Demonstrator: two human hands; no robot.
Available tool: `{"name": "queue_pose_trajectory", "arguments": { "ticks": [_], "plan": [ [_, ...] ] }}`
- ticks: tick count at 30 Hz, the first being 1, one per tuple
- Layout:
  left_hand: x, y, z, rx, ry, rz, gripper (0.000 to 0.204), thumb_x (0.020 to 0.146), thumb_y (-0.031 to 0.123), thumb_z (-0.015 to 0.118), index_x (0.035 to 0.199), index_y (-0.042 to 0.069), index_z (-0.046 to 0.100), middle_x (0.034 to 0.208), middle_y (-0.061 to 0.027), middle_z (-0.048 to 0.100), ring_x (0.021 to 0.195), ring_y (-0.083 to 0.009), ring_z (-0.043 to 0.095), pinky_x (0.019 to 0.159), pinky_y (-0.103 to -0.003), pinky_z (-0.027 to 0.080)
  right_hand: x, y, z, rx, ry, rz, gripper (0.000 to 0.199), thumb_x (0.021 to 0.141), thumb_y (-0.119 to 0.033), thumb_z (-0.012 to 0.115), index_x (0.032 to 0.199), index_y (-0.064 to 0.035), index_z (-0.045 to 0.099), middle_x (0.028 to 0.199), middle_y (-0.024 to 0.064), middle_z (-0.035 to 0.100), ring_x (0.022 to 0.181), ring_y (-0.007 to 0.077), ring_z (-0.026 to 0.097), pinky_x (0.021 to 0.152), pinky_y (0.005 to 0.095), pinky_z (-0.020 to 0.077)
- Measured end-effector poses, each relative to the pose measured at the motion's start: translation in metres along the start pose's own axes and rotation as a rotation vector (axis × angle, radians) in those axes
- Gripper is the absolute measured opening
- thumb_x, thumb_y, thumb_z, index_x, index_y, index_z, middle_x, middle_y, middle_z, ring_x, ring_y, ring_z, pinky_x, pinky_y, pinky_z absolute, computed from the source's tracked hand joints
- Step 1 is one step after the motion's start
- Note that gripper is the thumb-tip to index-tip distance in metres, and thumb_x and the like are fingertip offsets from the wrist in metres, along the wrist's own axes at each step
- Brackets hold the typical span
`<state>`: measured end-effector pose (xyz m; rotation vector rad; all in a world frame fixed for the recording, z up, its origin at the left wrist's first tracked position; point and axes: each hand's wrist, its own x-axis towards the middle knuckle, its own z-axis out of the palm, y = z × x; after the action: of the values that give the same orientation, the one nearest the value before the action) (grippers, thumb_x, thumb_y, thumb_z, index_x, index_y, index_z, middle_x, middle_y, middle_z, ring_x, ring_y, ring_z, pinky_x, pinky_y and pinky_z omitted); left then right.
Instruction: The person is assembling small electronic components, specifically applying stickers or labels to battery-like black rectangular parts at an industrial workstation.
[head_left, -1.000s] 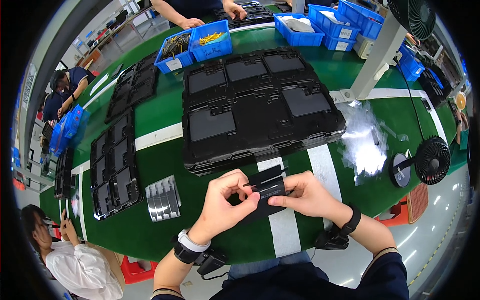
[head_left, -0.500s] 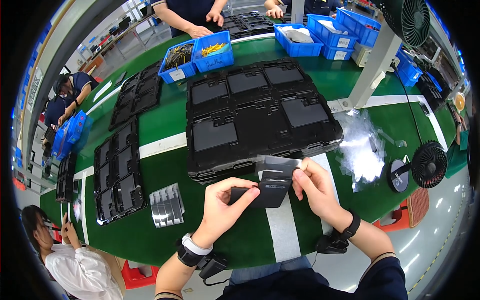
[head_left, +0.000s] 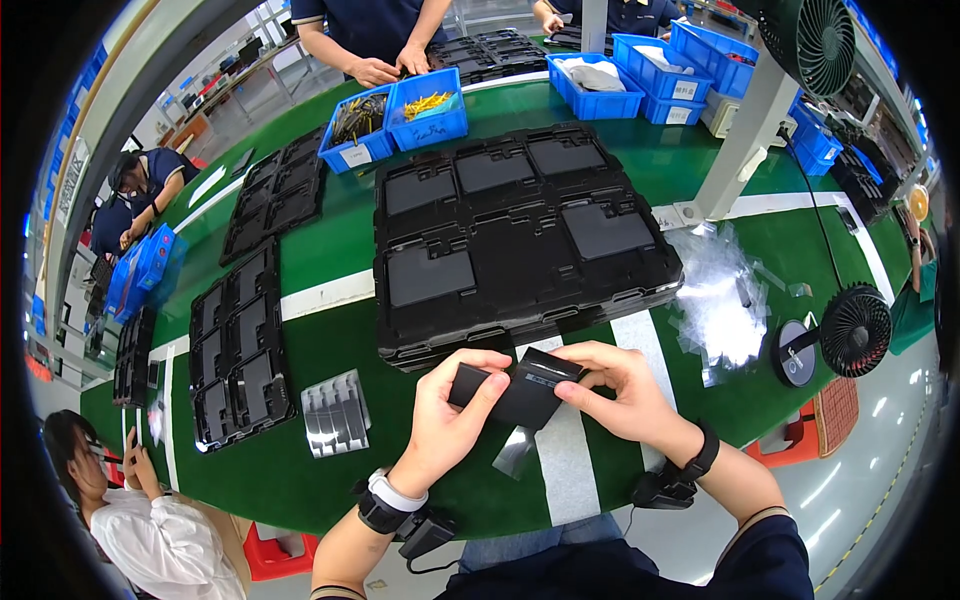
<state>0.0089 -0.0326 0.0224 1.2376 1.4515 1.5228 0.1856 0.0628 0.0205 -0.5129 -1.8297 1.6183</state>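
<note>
Between my two hands is a flat black panel [head_left: 528, 398] with a notched edge and a glossy strip, tilted above the green table. Thumb and fingers of my left hand [head_left: 452, 408] pinch its left end. My right hand [head_left: 622, 392] grips its upper right corner. Just below the panel shows a small clear film piece [head_left: 515, 452]; whether it touches the table I cannot tell. Beyond my hands sits a stack of black trays [head_left: 520, 262]. Similar dark panels [head_left: 432, 272] lie in several of its pockets, and the front middle pocket holds none.
To the left lie a sheet of strip labels [head_left: 335, 413] and more filled trays [head_left: 240, 345]. A pile of clear film [head_left: 722, 300] and a small black fan [head_left: 855, 328] are at right. Blue bins [head_left: 428, 108] stand behind the trays, near a metal post [head_left: 745, 130]. Co-workers sit or stand around.
The clear film at my right fingers has come away and is now below the panel. My right hand has shifted left onto the panel, which has turned. Across the table, a co-worker's hands have come together.
</note>
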Motion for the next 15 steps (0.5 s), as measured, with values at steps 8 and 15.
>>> {"name": "queue_pose_trajectory", "arguments": {
  "ticks": [8,15],
  "plan": [
    [-0.001,-0.002,-0.005,0.078,-0.085,-0.084,0.018,0.088,0.014,0.058,0.076,0.004,0.05,0.068,0.0039,0.047,0.063,-0.0018,0.039,0.057,-0.019,0.033,0.001,0.005,-0.009,-0.464,-0.071,-0.36,0.034,0.077,0.0,0.064,0.111,-0.0016,0.06,0.1,0.0148,0.063,0.08,0.0221,0.062,0.071,0.028,0.0508],
    [-0.002,-0.004,0.004,0.019,-0.05,-0.04,0.018,0.088,0.015,0.059,0.076,0.004,0.051,0.063,0.0046,0.047,0.059,-0.0016,0.04,0.052,-0.019,0.033,0.001,-0.005,-0.003,-0.415,-0.126,-0.328,0.038,0.079,0.0,0.06,0.117,-0.0033,0.057,0.103,0.0144,0.062,0.088,0.0257,0.06,0.077,0.031,0.0483]
  ]
}}
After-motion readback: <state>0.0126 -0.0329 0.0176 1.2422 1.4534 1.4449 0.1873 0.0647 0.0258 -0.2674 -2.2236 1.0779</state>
